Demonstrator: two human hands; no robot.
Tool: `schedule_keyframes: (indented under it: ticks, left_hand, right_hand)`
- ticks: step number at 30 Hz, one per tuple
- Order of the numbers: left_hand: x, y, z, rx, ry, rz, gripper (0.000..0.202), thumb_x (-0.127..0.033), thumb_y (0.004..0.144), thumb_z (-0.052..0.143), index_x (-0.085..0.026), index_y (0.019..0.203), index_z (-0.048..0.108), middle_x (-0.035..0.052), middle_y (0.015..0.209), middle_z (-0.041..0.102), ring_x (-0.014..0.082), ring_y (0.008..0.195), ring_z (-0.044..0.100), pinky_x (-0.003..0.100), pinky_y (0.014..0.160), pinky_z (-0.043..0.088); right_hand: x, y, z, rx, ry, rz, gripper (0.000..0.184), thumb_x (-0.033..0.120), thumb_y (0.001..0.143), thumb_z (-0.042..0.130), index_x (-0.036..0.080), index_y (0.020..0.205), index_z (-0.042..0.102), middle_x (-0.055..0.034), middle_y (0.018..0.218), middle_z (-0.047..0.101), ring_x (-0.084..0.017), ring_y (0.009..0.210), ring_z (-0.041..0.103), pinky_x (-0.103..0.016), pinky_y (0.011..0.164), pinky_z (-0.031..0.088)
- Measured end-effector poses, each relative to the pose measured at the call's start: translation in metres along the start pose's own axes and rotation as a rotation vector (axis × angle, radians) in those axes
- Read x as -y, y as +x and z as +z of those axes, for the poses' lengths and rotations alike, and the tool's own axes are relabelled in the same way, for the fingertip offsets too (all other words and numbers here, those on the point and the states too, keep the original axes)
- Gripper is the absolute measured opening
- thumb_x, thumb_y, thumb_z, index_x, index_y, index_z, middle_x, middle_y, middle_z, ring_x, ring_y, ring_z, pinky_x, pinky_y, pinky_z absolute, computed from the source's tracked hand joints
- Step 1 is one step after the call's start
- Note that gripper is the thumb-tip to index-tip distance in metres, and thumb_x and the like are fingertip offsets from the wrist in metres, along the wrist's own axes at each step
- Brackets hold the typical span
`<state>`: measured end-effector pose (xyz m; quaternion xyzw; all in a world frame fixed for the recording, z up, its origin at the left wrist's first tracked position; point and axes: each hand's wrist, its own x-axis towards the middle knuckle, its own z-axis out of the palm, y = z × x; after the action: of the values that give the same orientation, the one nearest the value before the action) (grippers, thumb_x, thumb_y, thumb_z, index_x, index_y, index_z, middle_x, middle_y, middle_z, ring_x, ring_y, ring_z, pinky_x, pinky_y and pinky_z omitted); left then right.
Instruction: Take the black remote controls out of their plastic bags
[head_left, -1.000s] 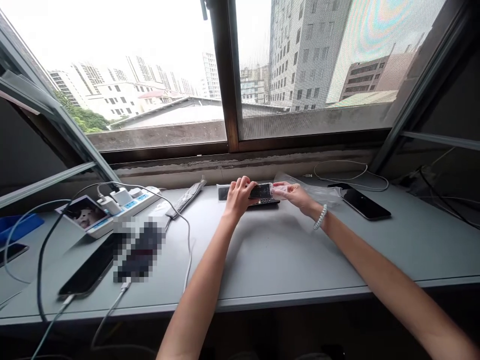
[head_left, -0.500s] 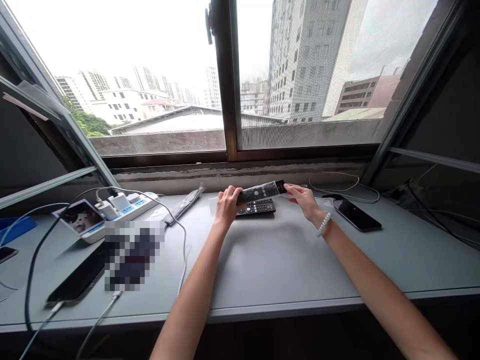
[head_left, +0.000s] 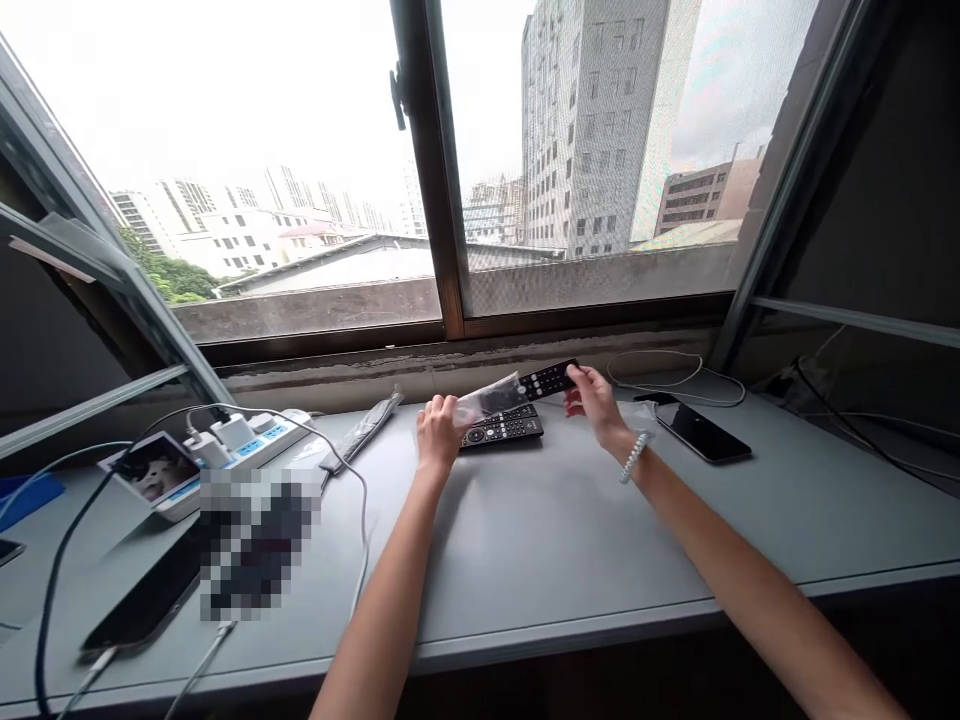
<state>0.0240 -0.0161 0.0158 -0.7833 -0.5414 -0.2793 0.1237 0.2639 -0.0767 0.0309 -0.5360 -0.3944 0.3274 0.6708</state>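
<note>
My right hand [head_left: 596, 400] grips the far end of a black remote control [head_left: 546, 382], thumb on top. About half of that remote sticks out of a clear plastic sleeve [head_left: 491, 396]; its other end is still inside. The sleeve's left end is closed in the fingers of my left hand [head_left: 438, 432]. Both are held tilted just above the desk, the right end higher. Under them a second black remote control [head_left: 504, 430] lies on the desk, partly covered by the sleeve.
A wrapped remote [head_left: 364, 432] lies to the left. Further left are a white power strip [head_left: 247, 455], a black phone [head_left: 142, 600] and a charging cable [head_left: 365, 520]. A dark phone [head_left: 703, 430] rests at right near a clear plastic wrapper [head_left: 637, 415]. The window stands behind the desk [head_left: 570, 560].
The remote has slid further out of the sleeve toward the right, with more of its buttons bare. My left hand holds the emptied end. The whole view has shifted slightly.
</note>
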Motion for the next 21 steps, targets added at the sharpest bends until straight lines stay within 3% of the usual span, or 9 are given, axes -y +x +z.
schedule_keyframes:
  ticks: [4, 7, 12, 15, 21]
  left_hand:
    - [0.009, 0.004, -0.002, 0.01, -0.028, -0.264, 0.028, -0.036, 0.09, 0.039, -0.018, 0.101, 0.056, 0.0108, 0.101, 0.062, 0.0261, 0.098, 0.057, 0.035, 0.083, 0.04]
    - [0.009, 0.007, -0.009, 0.038, -0.089, -0.435, 0.032, -0.036, 0.091, 0.032, -0.019, 0.101, 0.057, 0.0108, 0.099, 0.065, 0.026, 0.094, 0.06, 0.033, 0.076, 0.042]
    - [0.005, 0.006, -0.013, 0.096, -0.131, -0.499, 0.034, -0.037, 0.091, 0.031, -0.021, 0.1, 0.059, 0.0111, 0.101, 0.066, 0.0269, 0.095, 0.06, 0.033, 0.074, 0.042]
    - [0.005, 0.003, -0.009, 0.156, -0.137, -0.501, 0.035, -0.039, 0.09, 0.031, -0.02, 0.098, 0.06, 0.0115, 0.101, 0.066, 0.0274, 0.095, 0.06, 0.034, 0.074, 0.042]
    - [0.008, 0.001, -0.002, 0.177, -0.136, -0.514, 0.042, -0.043, 0.09, 0.028, -0.019, 0.097, 0.062, 0.014, 0.107, 0.061, 0.0281, 0.094, 0.061, 0.036, 0.074, 0.044]
  right_hand:
    - [0.001, 0.008, -0.016, -0.301, -0.036, -0.028, 0.051, 0.061, 0.079, 0.038, 0.019, 0.107, 0.048, -0.0068, 0.078, 0.06, -0.02, 0.068, 0.059, -0.03, 0.056, 0.049]
    - [-0.008, 0.012, -0.021, -0.301, -0.107, 0.005, 0.051, 0.056, 0.083, 0.029, 0.018, 0.111, 0.046, -0.0106, 0.082, 0.06, -0.021, 0.072, 0.06, -0.031, 0.058, 0.047]
    - [-0.02, 0.004, -0.003, -0.053, -0.128, 0.075, 0.032, 0.049, 0.08, 0.04, 0.022, 0.093, 0.052, -0.0017, 0.06, 0.055, -0.016, 0.05, 0.056, -0.027, 0.044, 0.043]
    - [-0.019, -0.006, 0.01, 0.173, -0.138, 0.123, 0.025, 0.043, 0.079, 0.045, 0.023, 0.092, 0.05, 0.0023, 0.053, 0.056, -0.014, 0.044, 0.056, -0.023, 0.039, 0.039]
    - [-0.016, -0.021, 0.016, 0.569, -0.198, 0.126, 0.035, 0.046, 0.08, 0.052, 0.023, 0.106, 0.051, -0.0018, 0.068, 0.068, -0.013, 0.053, 0.062, -0.018, 0.041, 0.04]
